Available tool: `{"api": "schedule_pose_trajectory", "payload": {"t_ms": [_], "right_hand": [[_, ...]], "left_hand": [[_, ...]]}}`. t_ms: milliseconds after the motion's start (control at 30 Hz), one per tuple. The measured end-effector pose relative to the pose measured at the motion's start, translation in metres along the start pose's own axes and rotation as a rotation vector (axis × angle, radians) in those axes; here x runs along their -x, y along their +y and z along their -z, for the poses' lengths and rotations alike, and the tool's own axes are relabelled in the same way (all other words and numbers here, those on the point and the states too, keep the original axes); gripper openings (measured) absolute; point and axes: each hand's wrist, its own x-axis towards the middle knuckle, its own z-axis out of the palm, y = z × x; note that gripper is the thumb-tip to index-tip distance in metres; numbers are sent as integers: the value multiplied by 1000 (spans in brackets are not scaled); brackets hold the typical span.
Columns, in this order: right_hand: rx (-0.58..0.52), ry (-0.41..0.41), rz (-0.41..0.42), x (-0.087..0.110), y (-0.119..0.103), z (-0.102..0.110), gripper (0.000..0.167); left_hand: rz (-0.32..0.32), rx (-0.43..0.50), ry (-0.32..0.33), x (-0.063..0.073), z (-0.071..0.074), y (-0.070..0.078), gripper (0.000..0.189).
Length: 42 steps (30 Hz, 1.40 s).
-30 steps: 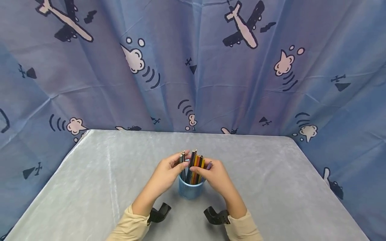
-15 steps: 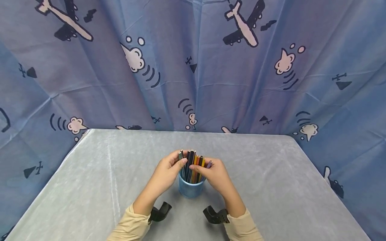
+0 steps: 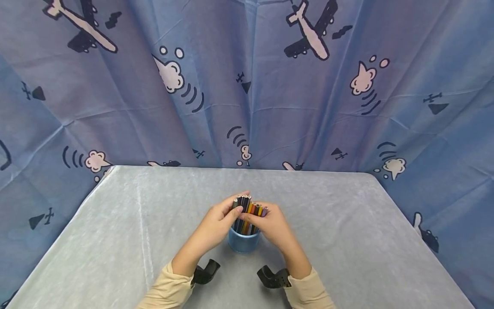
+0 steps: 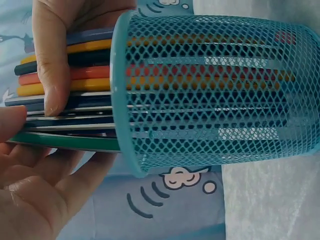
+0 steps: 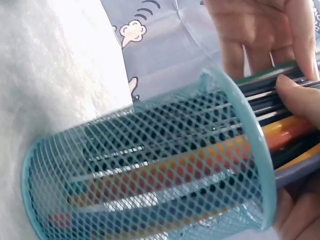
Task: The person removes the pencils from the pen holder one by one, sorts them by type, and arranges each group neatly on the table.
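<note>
From my remote station I count one blue mesh cup (image 3: 242, 244), two bare hands, two black wrist pieces (image 3: 206, 272) and two beige sleeves (image 3: 167, 288). The pencils (image 3: 245, 204) cannot be totalled, since the dark ones overlap; among them I distinguish one green pencil (image 4: 75, 142), one purple pencil (image 4: 95, 35), one orange-red pencil (image 4: 91, 73) and two yellow pencils (image 4: 92, 46).

The cup stands upright on the grey worktop (image 3: 328, 240). The pencils stand inside it, long axes close to vertical, pale blunt ends upward and clear of the rim. Through the mesh I see their lower lengths running down near the cup's base. The green pencil is at the left side of the cup, the purple pencil at the right, the dark ones toward the left.

The left grip (image 3: 216, 221) is above the rim on the cup's left, closed about the pencils, thumb in front and fingers behind. The right grip (image 3: 271, 221) is above the rim on the cup's right, likewise closed on them, its thumb laid across the front. The bundle therefore sits between both grips, directly over the cup. Beyond the cup hangs a blue curtain (image 3: 247, 120) printed with aeroplanes
</note>
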Motion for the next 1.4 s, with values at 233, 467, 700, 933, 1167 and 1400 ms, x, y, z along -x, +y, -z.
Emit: {"api": "schedule_pose_trajectory", "payload": {"t_ms": [233, 467, 700, 933, 1167, 1400], "right_hand": [[3, 44, 17, 1, 0, -4, 22], [19, 34, 22, 1, -1, -2, 21], [50, -13, 23, -1, 1, -1, 22], [59, -48, 52, 0, 4, 3, 22], [65, -82, 81, 0, 4, 5, 22], [72, -128, 95, 1, 5, 8, 22]], "left_hand": [[18, 14, 51, 0, 2, 1, 39], [5, 11, 75, 0, 3, -1, 36], [2, 32, 77, -3, 0, -7, 34], [-4, 91, 32, -5, -6, -10, 38], [4, 40, 88, -5, -12, -10, 36], [2, 43, 72, -2, -16, -9, 35]]}}
